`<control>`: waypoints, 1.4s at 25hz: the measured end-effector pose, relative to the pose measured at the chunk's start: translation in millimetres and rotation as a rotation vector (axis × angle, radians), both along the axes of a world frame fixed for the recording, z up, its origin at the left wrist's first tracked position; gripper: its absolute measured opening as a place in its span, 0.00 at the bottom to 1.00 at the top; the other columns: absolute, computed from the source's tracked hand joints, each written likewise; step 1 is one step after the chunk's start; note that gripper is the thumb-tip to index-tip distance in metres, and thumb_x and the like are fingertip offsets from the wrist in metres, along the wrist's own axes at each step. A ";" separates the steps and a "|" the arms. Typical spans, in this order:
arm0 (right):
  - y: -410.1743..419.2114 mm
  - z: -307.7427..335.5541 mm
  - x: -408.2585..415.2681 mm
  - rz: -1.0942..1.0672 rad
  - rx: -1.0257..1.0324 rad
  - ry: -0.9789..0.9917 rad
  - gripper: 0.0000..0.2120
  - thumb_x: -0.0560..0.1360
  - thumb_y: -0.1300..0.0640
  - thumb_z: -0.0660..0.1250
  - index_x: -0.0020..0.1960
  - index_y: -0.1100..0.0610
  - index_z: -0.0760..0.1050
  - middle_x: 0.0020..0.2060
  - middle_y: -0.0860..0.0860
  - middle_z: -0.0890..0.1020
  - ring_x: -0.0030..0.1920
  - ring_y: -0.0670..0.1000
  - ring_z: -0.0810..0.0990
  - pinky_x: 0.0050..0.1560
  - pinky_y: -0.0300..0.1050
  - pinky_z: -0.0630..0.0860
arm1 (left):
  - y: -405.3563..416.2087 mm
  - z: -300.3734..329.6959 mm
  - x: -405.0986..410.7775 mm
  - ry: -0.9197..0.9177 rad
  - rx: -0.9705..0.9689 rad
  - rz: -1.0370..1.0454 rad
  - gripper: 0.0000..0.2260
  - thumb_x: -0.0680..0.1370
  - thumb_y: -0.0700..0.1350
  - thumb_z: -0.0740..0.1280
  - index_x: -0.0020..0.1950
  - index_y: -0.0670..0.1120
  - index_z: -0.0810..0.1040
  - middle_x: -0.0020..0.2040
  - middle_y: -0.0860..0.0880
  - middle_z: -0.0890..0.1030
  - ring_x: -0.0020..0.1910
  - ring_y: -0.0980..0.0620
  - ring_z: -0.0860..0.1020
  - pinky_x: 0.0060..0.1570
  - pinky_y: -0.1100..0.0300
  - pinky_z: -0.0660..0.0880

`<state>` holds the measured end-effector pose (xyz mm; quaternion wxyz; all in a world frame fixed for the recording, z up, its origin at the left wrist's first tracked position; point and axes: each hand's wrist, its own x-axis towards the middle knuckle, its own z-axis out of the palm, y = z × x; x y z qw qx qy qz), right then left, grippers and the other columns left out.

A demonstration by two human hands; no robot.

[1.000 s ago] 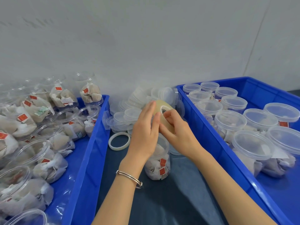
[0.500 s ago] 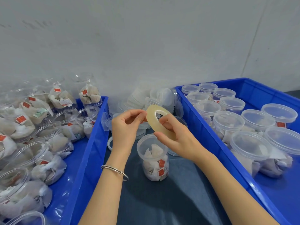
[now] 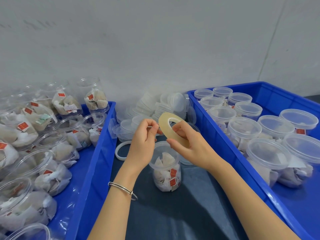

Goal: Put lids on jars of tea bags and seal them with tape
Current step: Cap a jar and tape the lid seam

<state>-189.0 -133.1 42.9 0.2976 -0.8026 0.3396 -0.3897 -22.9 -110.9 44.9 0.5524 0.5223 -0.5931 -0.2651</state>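
Dark mat: right hand (image 3: 188,142) grips tape roll (image 3: 170,129), tilted; left hand (image 3: 144,142) pinches its end.

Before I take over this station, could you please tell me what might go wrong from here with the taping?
The left hand pinches only the thin free end at the tape roll held by the right hand; it could slip back or stick to fingers. The jar stands free below both hands, so pressing tape on might tip it. Whether its lid is fully seated cannot be told; tape could seal it crooked.
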 end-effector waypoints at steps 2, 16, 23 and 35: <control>1.1 0.6 -0.8 0.007 0.014 0.010 0.12 0.77 0.52 0.66 0.55 0.58 0.69 0.44 0.57 0.80 0.45 0.58 0.79 0.49 0.60 0.75 | 2.9 0.7 -1.7 0.102 -0.010 -0.040 0.05 0.80 0.50 0.61 0.50 0.49 0.72 0.49 0.51 0.80 0.48 0.57 0.80 0.46 0.63 0.77; 8.9 3.8 -6.7 0.026 -0.012 0.084 0.11 0.77 0.52 0.66 0.54 0.56 0.70 0.41 0.51 0.79 0.41 0.50 0.77 0.42 0.49 0.74 | 6.6 4.6 5.8 0.007 -0.075 0.088 0.05 0.75 0.40 0.71 0.42 0.49 0.80 0.36 0.55 0.83 0.39 0.59 0.81 0.40 0.69 0.76; 27.0 10.6 -25.4 -0.349 -0.284 0.418 0.29 0.75 0.32 0.46 0.72 0.43 0.59 0.48 0.41 0.81 0.41 0.47 0.78 0.44 0.46 0.73 | 53.8 9.0 -5.6 -0.088 -0.270 0.232 0.07 0.74 0.39 0.72 0.40 0.51 0.79 0.37 0.56 0.82 0.40 0.59 0.81 0.40 0.73 0.74; 60.0 -22.6 -42.6 -0.345 -0.531 0.735 0.25 0.79 0.38 0.45 0.75 0.40 0.57 0.29 0.46 0.69 0.29 0.49 0.71 0.33 0.47 0.73 | 90.0 -87.5 -4.7 0.309 -0.084 0.152 0.05 0.74 0.43 0.68 0.39 0.44 0.77 0.70 0.56 0.73 0.69 0.55 0.71 0.65 0.58 0.71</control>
